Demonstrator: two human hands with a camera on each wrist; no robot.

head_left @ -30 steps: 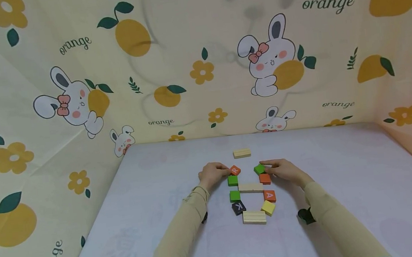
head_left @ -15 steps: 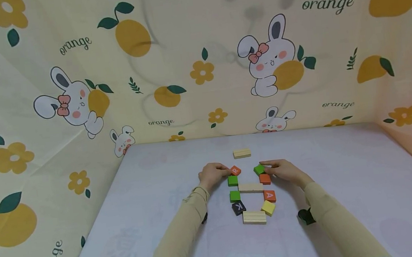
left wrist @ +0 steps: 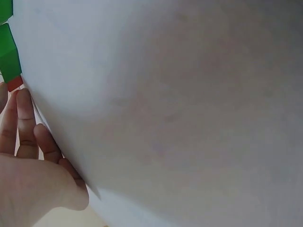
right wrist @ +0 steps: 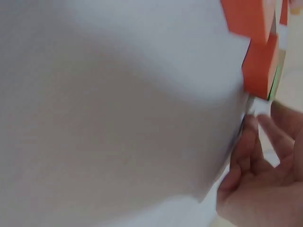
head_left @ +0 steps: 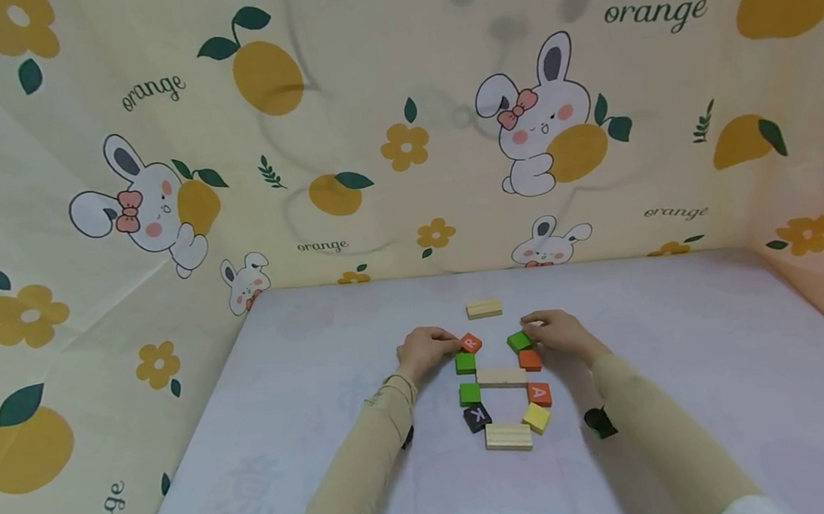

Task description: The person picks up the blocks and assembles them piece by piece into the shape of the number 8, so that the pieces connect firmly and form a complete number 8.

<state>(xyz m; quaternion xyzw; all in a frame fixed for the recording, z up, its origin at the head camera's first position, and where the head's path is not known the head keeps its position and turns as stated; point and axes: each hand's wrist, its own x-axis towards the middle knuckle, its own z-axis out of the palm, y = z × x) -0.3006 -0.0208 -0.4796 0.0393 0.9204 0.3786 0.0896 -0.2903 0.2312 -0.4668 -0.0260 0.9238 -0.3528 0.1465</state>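
Note:
My left hand (head_left: 424, 352) reaches in from the left, thumb and fingertips pinching the left corner of a red cube marked R (head_left: 470, 342). In the left wrist view only a small piece of this red cube (left wrist: 15, 83) shows, beyond the fingers. My right hand (head_left: 563, 335) is beside a green cube (head_left: 519, 341), its thumb and fingers spread apart and holding nothing. In the right wrist view the right hand (right wrist: 267, 175) has its fingertips just past an orange cube (right wrist: 261, 68). Both green and red cubes sit turned at an angle on the table.
Below stand green cubes (head_left: 466, 363), a plain orange cube (head_left: 530, 360), an orange cube marked A (head_left: 539, 394), a black cube marked K (head_left: 477, 418) and a yellow cube (head_left: 537, 418). Wooden planks lie between (head_left: 501, 377), in front (head_left: 509, 437) and behind (head_left: 484, 309).
My right hand has let go of the green cube and shifted slightly up, with the forearm moving left. The left hand stays at the red cube, and the cubes hold nearly the same places.

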